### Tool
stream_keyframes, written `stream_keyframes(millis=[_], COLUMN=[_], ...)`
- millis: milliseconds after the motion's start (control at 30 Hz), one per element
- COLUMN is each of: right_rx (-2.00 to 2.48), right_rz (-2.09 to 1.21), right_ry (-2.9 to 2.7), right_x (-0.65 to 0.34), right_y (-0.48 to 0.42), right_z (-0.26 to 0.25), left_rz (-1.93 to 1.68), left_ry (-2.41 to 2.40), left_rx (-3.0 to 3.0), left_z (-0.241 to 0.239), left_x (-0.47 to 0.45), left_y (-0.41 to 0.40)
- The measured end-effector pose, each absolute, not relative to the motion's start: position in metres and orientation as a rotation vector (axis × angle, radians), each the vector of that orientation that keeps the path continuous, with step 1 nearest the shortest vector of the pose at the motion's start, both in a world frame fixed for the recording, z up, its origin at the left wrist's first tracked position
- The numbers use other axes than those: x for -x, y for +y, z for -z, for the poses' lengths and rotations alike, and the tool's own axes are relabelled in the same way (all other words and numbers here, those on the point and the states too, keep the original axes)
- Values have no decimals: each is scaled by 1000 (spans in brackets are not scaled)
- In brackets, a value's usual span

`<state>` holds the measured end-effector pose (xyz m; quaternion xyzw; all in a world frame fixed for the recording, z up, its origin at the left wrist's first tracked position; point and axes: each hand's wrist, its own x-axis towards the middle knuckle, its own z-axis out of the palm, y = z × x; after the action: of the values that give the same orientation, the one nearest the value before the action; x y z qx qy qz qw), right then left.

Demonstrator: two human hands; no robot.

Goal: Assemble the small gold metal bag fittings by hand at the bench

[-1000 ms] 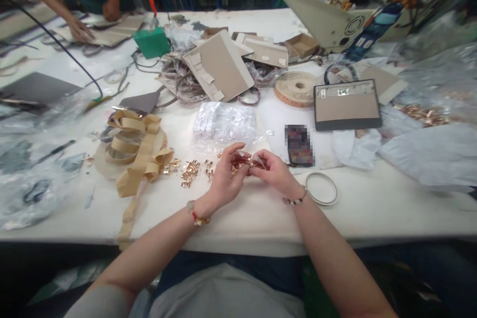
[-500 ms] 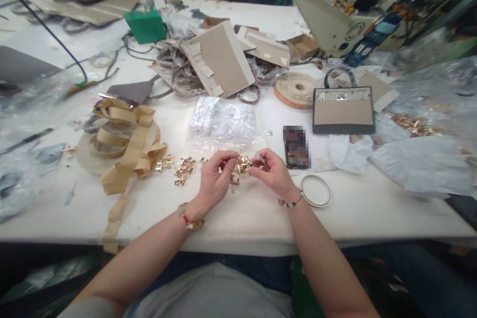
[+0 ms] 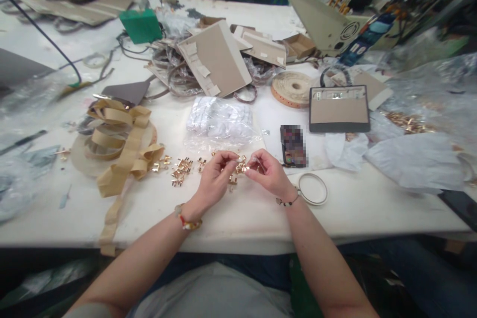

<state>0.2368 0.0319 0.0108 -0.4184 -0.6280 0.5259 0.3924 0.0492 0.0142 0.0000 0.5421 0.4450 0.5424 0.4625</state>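
Note:
Both hands meet over the white table, fingertips pinched and a small gap apart. My left hand (image 3: 217, 179) is closed, thumb against fingers; what lies in its pinch is too small to make out. Opposite it, my right hand (image 3: 271, 177) is closed too, with a shiny gold metal fitting (image 3: 244, 170) at its thumb tip. More gold pieces lie just behind the fingertips and are partly hidden by them. To the left of my left hand is a small heap of gold metal fittings (image 3: 181, 171). A clear bag of white pieces (image 3: 219, 118) lies beyond both hands.
Tan strapping (image 3: 122, 159) lies loosely coiled at left. A phone (image 3: 293, 146) and a ring-shaped roll (image 3: 313, 189) sit right of my hands. Further back are a handbag (image 3: 339, 109), a tape roll (image 3: 292, 89), flat beige panels (image 3: 216, 59) and a green box (image 3: 140, 26).
The camera view has shifted slightly, so the table's things appear further left. My fingertips are a little further apart, and less of the gold metal shows between them.

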Motion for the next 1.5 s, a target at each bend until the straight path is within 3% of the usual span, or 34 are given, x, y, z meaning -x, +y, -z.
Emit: stream_keyframes(millis=[867, 1500], right_rx=[1251, 1206], right_rz=[-984, -864], right_ry=[-1998, -2113], right_x=[-237, -238], right_y=[33, 32], right_z=[-10, -8], left_rz=[-902, -875], left_ry=[975, 932], left_rx=[-2403, -2400], left_z=[-9, -10], left_x=[-17, -21], left_y=[24, 24])
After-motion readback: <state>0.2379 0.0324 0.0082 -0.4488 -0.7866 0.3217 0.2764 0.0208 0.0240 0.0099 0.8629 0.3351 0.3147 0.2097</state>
